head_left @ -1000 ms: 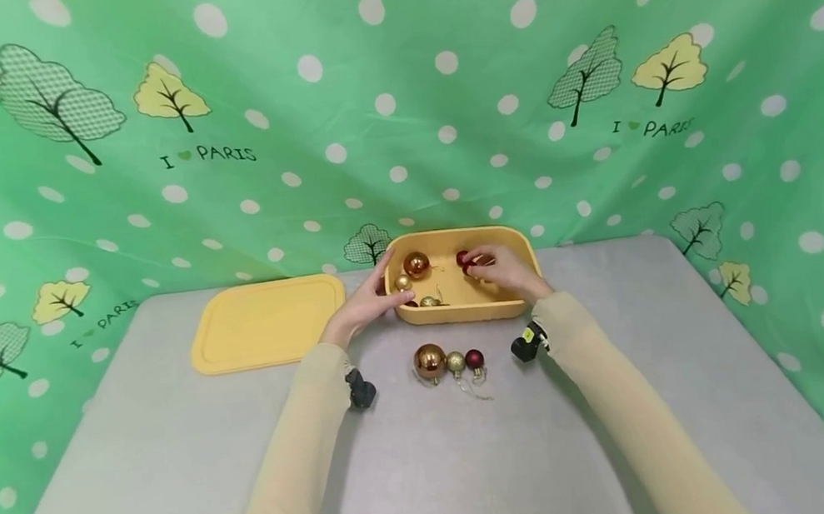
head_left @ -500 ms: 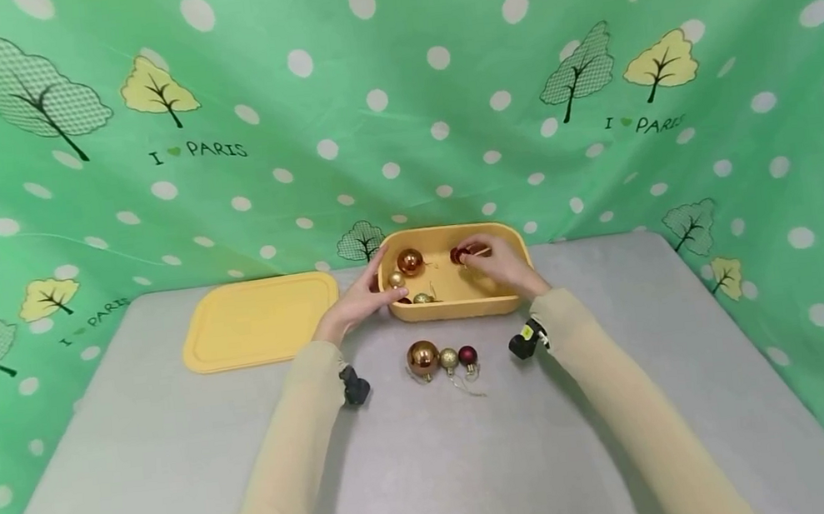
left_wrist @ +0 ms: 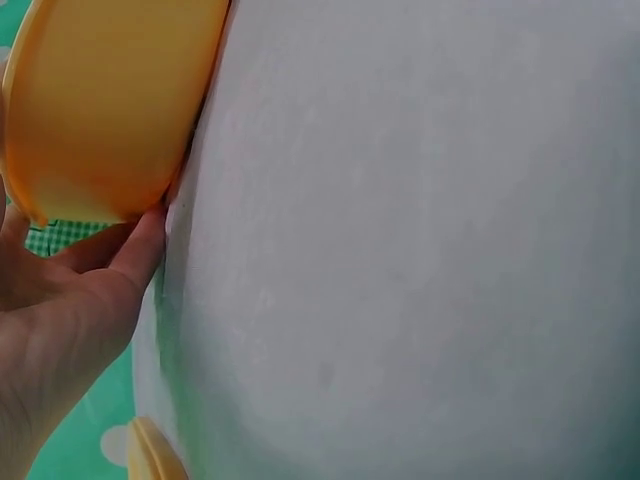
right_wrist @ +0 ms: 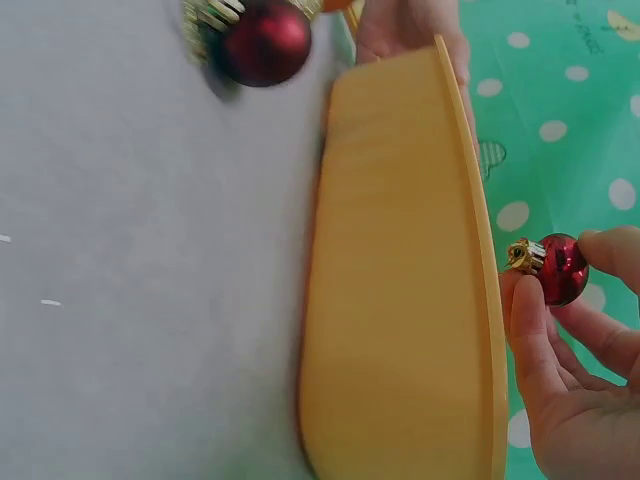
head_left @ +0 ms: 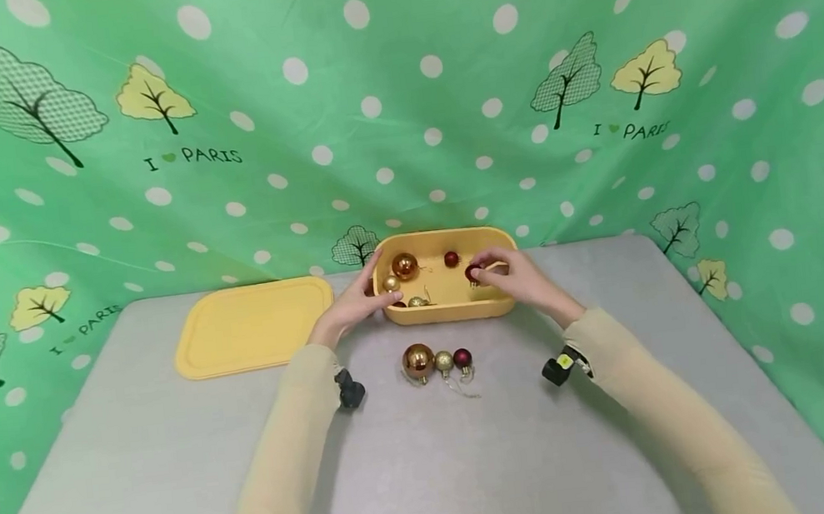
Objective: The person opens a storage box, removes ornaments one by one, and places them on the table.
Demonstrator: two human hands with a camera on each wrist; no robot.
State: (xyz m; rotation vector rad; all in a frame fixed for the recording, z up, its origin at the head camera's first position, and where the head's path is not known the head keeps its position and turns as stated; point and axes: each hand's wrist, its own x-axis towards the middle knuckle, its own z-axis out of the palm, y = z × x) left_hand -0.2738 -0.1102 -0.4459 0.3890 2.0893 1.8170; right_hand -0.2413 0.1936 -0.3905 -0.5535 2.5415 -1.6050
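Box [head_left: 451, 312]: one; contents counted as five: one copper ball [head_left: 405, 267], two gold balls [head_left: 390, 283], two red balls [head_left: 452, 259], one mostly hidden. In front of the box, a row of three [head_left: 443, 361]: copper, gold, red. One lid [head_left: 254, 328], left of the box. My right hand [head_left: 525, 279] pinches another red ball [right_wrist: 565, 270] above the box's right half; my left hand [head_left: 353, 307] grips its left end.

The left wrist view's top edge crops the yellow box [left_wrist: 120, 110] — its inside hidden
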